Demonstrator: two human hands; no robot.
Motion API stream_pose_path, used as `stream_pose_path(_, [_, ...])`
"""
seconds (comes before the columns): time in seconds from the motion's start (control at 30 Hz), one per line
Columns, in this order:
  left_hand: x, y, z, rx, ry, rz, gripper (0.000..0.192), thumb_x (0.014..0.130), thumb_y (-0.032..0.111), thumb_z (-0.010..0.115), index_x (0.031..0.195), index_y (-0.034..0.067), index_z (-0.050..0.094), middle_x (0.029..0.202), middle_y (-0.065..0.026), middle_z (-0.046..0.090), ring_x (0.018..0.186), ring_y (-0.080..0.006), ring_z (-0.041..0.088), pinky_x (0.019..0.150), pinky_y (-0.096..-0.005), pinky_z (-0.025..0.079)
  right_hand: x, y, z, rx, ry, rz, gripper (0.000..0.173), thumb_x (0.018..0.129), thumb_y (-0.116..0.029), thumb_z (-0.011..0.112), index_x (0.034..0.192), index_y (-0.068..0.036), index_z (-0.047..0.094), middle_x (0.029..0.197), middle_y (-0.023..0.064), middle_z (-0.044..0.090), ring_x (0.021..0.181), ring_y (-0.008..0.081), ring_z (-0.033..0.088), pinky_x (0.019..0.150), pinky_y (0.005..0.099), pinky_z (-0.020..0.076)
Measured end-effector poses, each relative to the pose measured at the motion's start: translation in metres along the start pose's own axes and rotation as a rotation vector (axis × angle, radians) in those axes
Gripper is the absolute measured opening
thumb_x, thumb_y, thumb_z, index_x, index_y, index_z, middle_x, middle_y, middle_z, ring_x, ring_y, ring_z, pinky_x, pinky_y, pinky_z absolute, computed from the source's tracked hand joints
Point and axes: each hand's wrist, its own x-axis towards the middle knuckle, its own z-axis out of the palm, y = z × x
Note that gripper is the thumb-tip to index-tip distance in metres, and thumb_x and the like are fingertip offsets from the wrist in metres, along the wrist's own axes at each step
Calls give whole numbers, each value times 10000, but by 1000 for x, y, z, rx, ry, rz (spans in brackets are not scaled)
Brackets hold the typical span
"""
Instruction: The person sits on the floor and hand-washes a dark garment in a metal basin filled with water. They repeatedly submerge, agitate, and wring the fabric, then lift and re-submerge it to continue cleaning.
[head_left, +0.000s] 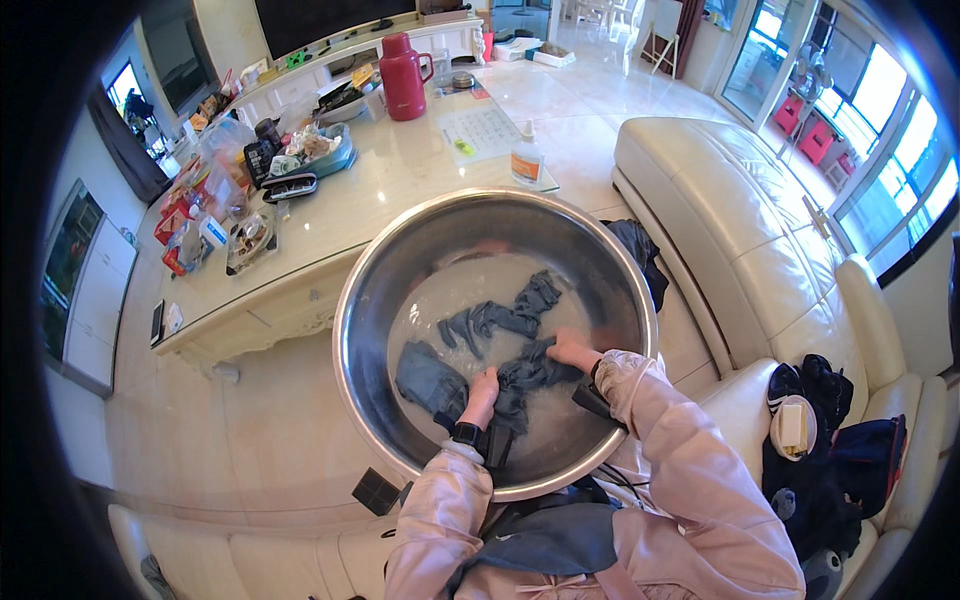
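A large stainless steel basin (366, 300) stands before me, with cloudy, whitish water (551, 442) in its bottom. A blue-grey garment, perhaps denim, lies soaked and crumpled in it. My left hand (482, 397) grips its bunched cloth (521, 375) near the middle of the basin. On the right side, my right hand (571, 349) has its fingers closed on the same bunch. Smoother blue fabric (431, 379) spreads left of my left hand, and a twisted length (491, 319) reaches up to the right. Whether all these parts join cannot be seen under the water.
Beyond the basin is a glass-topped table (337, 210) with a red thermos jug (403, 79), a white squeeze bottle (528, 159) near its corner and cluttered bags. A cream leather sofa (697, 172) borders the right; a bowl with soap-like bars (793, 427) rests there on dark clothes.
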Motion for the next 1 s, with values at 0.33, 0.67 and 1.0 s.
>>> stream_pose_path(0.33, [-7, 15, -3, -768, -325, -213, 732, 864, 630, 449, 1252, 10, 443, 1228, -135, 504, 1102, -247, 508, 854, -346, 467, -65, -87, 44, 344, 424, -308, 397, 791, -422, 594, 879, -41, 661, 940, 191, 588, 868, 365, 592, 753, 429, 472])
stream_pose_path(0.67, [-9, 12, 11, -510, -132, -119, 525, 879, 408, 557, 1198, -8, 518, 1106, -109, 579, 990, -204, 553, 806, -331, 460, -30, -78, 28, 381, 616, -205, 236, 790, -285, 578, 850, -57, 589, 878, 190, 549, 813, 401, 575, 717, 489, 451])
stream_pose_path(1.0, [-22, 22, 4, -541, -253, -145, 654, 852, 438, 605, 1269, -47, 469, 1214, -156, 543, 1093, -212, 519, 895, -323, 424, -30, -72, 17, -91, 574, -419, 202, 821, -255, 543, 789, -67, 612, 813, 172, 578, 794, 392, 574, 703, 487, 466])
